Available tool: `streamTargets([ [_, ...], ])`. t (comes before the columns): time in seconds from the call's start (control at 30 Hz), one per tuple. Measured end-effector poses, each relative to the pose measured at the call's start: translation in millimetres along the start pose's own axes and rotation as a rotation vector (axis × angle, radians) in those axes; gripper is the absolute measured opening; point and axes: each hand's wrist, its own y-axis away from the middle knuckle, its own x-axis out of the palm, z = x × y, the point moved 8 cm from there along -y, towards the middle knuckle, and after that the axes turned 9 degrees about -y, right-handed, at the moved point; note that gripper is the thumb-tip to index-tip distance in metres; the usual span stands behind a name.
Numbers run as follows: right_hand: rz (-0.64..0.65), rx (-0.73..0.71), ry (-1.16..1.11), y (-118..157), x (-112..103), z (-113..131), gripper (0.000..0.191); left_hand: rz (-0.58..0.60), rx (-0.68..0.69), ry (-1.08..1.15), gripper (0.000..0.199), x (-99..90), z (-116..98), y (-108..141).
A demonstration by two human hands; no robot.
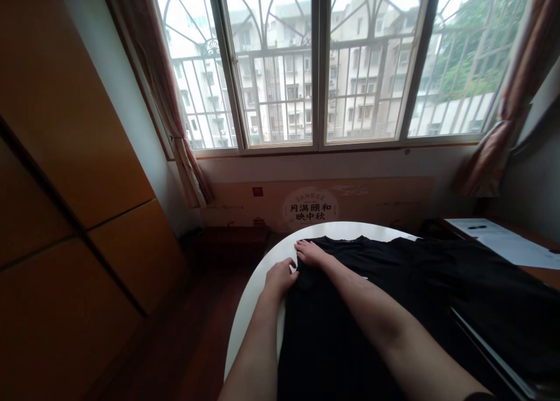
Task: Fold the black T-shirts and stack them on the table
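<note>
A black garment [332,331] lies spread over a round white table [249,307], covering most of its right part. My left hand [281,277] is at the garment's left edge, its fingers curled and pinched on the dark cloth. Just beyond it, my right hand [310,253] rests flat on the garment's far left corner with the fingers stretched out. My right forearm crosses over the cloth.
More black cloth [494,278] reaches right, with a light strip [490,354] showing beside it. Papers [503,243] lie on a brown desk at the right. A wooden cabinet [65,156] stands left. Behind the table are a printed banner [359,199] and a barred window.
</note>
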Motion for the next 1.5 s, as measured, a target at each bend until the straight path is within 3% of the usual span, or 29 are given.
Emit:
streamTargets([
  [0.17,0.041,0.004,0.105,2,5,-11,0.036,0.014,-0.005,-0.016,0.018,0.2,-3,-1],
  [0.47,-0.011,0.098,0.386,-7,7,-18,0.051,0.075,0.041,-0.022,0.016,5.8,-1,-2],
  [0.67,-0.087,-0.021,0.514,7,-2,15,0.055,0.074,0.057,-0.051,0.013,1.0,-8,2],
  [0.83,-0.198,-0.100,0.494,22,-36,43,0.054,-0.056,0.070,-0.055,0.025,-14.5,-14,4],
  [1.0,-0.293,-0.236,0.436,67,-98,77,0.051,-0.077,0.291,-0.067,0.043,-8.6,-47,11],
  [1.07,-0.344,-0.289,0.418,94,-136,90,0.050,-0.038,0.344,-0.088,0.049,3.0,-57,12],
  [1.17,-0.459,-0.316,0.448,134,-212,100,0.051,0.030,0.340,-0.129,0.057,21.3,-63,11],
  [1.27,-0.489,-0.046,0.708,163,-294,85,0.055,0.090,0.302,-0.179,0.063,33.0,-60,8],
  [1.37,-0.475,0.216,0.818,197,-367,61,0.057,0.113,0.272,-0.226,0.065,36.2,-58,5],
  [1.43,-0.458,0.365,0.854,221,-401,43,0.054,0.117,0.263,-0.257,0.066,36.1,-59,3],
  [1.5,-0.431,0.496,0.877,242,-419,25,0.050,0.122,0.259,-0.286,0.066,35.8,-61,1],
])
